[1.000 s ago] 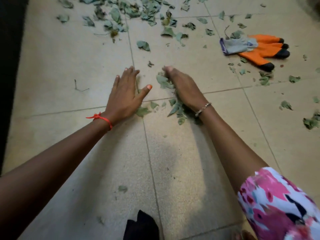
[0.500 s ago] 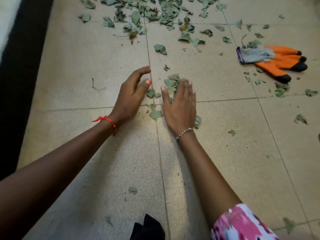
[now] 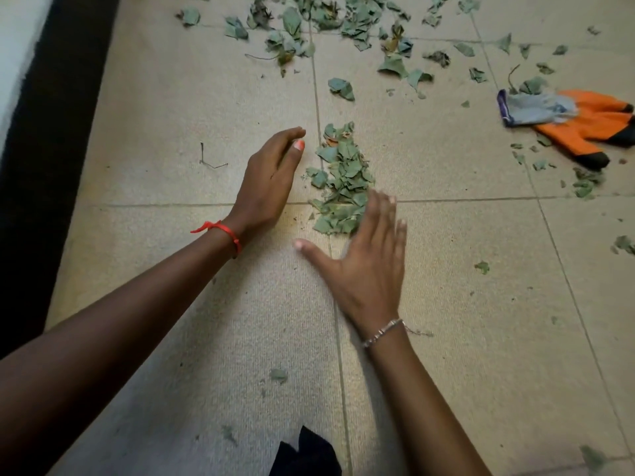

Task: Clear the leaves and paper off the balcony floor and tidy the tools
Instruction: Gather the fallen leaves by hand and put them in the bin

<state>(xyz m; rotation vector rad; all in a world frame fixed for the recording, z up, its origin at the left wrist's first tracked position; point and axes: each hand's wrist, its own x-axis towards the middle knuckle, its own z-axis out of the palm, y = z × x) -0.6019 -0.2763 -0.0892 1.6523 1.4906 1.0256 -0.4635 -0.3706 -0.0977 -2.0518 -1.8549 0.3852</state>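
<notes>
Left hand (image 3: 271, 180) and right hand (image 3: 367, 269), fingers straight and holding nothing, flank the leaf pile (image 3: 343, 180) — gloves (image 3: 577, 121) lie well apart.

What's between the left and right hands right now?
A small heap of green leaves lies between the left hand and right hand, seen in the head view.

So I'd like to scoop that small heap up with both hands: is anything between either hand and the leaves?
Nothing visible. The left hand stands just left of the heap of leaves with only bare tile between; the fingertips of the right hand are at the heap's near right edge. The gloves lie well off to the right.
</notes>
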